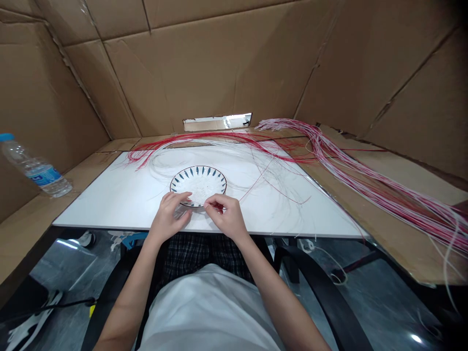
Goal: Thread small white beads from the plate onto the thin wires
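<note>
White tabletop (109, 209) under a bowl (215, 178); left hand (168, 218) and right hand (225, 217) at its rim; grips can't be told.

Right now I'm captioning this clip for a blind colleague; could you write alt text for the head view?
A person's left hand and right hand work at the near rim of a blue-patterned white plate on a white board. Long, thin red and white wires loop across the board and over cardboard to the right.

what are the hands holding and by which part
The right hand pinches a thin wire in its fingertips, just off the front rim of the plate. The left hand is at that rim; its hold cannot be told.
</note>
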Demonstrator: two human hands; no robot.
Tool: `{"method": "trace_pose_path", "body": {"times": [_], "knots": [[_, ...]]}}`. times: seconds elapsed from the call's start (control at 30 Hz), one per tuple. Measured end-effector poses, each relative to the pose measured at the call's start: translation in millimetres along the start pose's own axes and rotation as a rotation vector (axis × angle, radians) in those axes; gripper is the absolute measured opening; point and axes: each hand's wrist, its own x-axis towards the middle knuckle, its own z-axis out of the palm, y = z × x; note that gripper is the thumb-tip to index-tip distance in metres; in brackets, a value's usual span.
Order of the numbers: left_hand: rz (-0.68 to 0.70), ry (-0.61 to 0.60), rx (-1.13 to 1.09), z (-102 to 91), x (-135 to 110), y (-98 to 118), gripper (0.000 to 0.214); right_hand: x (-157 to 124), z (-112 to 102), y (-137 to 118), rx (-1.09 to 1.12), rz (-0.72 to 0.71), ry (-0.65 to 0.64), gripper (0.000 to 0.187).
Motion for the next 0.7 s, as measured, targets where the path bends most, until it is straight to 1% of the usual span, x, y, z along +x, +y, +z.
{"method": "trace_pose_path", "body": {"times": [0.3,0.47,0.7], "knots": [[0.012,-0.004,0.046,0.1,-1.1,1.0,0.039,-0.4,0.4,-0.1,0.003,-0.008,-0.002,0.013],[-0.016,0.005,0.083,0.7,-0.8,0.7,0.041,-0.1,0.2,0.4,-0.001,-0.016,-0.006,0.013],[0.002,-0.002,0.047,-1.9,-0.3,3.4,0.038,-0.2,0.6,0.6,-0.004,-0.023,-0.009,0.013]]}}
